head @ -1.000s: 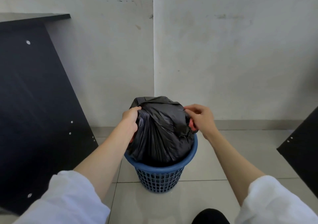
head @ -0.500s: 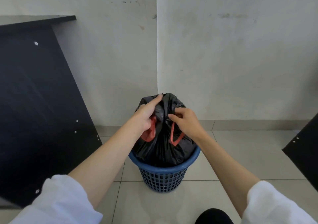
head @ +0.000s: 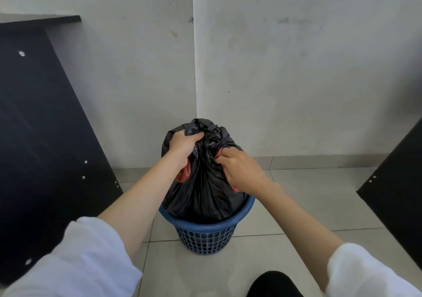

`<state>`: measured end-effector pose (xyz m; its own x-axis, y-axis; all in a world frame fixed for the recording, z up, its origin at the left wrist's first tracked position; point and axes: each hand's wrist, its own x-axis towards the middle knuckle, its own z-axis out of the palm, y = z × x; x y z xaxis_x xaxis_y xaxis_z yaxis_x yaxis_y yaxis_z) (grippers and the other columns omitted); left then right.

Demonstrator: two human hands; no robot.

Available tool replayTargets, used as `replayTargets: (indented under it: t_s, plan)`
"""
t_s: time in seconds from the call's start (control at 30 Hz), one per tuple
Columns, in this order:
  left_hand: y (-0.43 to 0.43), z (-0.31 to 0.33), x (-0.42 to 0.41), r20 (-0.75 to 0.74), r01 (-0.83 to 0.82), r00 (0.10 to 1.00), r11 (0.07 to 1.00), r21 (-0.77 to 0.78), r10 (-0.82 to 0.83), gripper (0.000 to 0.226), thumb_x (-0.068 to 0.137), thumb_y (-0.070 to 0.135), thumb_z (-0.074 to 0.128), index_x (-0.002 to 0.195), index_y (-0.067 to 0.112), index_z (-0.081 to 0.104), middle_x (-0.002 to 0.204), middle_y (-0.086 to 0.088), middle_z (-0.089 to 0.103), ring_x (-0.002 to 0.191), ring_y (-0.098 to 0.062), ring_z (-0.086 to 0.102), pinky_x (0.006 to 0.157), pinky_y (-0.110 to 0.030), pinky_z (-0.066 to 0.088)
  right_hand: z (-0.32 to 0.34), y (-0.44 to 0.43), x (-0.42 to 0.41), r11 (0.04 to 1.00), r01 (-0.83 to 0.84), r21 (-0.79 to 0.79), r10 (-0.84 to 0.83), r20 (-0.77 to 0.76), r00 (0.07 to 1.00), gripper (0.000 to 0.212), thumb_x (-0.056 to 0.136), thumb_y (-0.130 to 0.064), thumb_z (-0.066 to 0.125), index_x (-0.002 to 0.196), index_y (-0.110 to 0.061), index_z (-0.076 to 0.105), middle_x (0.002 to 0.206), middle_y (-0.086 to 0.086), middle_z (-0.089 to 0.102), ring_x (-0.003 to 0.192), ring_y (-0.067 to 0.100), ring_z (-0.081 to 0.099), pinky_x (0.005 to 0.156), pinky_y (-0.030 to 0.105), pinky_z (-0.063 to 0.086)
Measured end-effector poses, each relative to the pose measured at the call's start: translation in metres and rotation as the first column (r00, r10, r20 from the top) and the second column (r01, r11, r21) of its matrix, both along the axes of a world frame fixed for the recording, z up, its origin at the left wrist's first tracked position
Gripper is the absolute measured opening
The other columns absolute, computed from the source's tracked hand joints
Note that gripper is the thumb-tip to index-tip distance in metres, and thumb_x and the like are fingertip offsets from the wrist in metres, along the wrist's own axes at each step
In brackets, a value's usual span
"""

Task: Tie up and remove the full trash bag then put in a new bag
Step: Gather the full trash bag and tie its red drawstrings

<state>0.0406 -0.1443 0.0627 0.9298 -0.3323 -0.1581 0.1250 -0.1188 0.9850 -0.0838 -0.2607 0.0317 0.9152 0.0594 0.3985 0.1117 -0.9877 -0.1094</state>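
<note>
Trash bag (head: 203, 189), black plastic, full; seated in a blue perforated basket (head: 206, 232) and bulging well above its rim. Top gathered into a crumpled bunch. Red drawstring (head: 183, 174) visible in two places: a loop under the left wrist, and a small bit beside the right hand.

Left hand (head: 183, 144): fist closed around the bunched plastic at the upper left of the bag's neck, fingers curled over the top.

Right hand (head: 242, 171): fingers pressed together, pinching a fold of plastic on the right side of the neck, just below the left hand's level; a trace of red shows at the fingertips.

Both forearms bare, white sleeves (head: 86, 258) pushed up near the elbows.

Basket stands on pale floor tiles (head: 308, 196) in a corner of two off-white walls (head: 296, 68). Dark panel (head: 41, 136) with small metal fittings leans to the left; a second dark panel (head: 397, 182) stands at the right edge. Dark rounded shape at bottom edge, unidentifiable.
</note>
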Motion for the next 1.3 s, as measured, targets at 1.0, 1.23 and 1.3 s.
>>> replayTargets:
  t_s: [1.0, 1.23, 1.3]
  plan:
    - [0.002, -0.009, -0.035, 0.519, 0.294, 0.773, 0.931, 0.219, -0.366, 0.019, 0.084, 0.012, 0.069, 0.102, 0.01, 0.072, 0.11, 0.003, 0.059, 0.089, 0.003, 0.052, 0.076, 0.004, 0.033, 0.106, -0.013, 0.023, 0.883, -0.022, 0.47, 0.106, -0.153, 0.982, 0.02, 0.072, -0.003, 0.061, 0.086, -0.016, 0.058, 0.074, -0.001, 0.066, 0.062, 0.007, 0.054, 0.064, 0.02, 0.047]
    - [-0.005, -0.007, -0.04, 0.323, 0.327, 0.896, 0.945, -0.018, -0.304, 0.004, 0.08, 0.019, 0.074, 0.08, 0.017, 0.071, 0.099, 0.008, 0.064, 0.091, -0.001, 0.059, 0.085, -0.015, 0.041, 0.115, -0.017, 0.049, 0.808, 0.03, 0.589, 0.132, -0.229, 0.965, 0.016, 0.073, 0.004, 0.067, 0.074, -0.012, 0.071, 0.071, 0.002, 0.071, 0.064, 0.007, 0.064, 0.066, 0.019, 0.051]
    - [-0.004, -0.006, -0.039, 0.254, 0.302, 0.928, 0.95, -0.084, -0.272, 0.007, 0.084, 0.017, 0.071, 0.088, 0.012, 0.073, 0.096, 0.002, 0.07, 0.088, -0.004, 0.063, 0.082, -0.013, 0.042, 0.114, -0.024, 0.056, 0.785, 0.038, 0.619, 0.131, -0.225, 0.965, 0.017, 0.074, 0.003, 0.069, 0.075, -0.013, 0.072, 0.074, 0.004, 0.073, 0.068, 0.009, 0.067, 0.069, 0.021, 0.054]
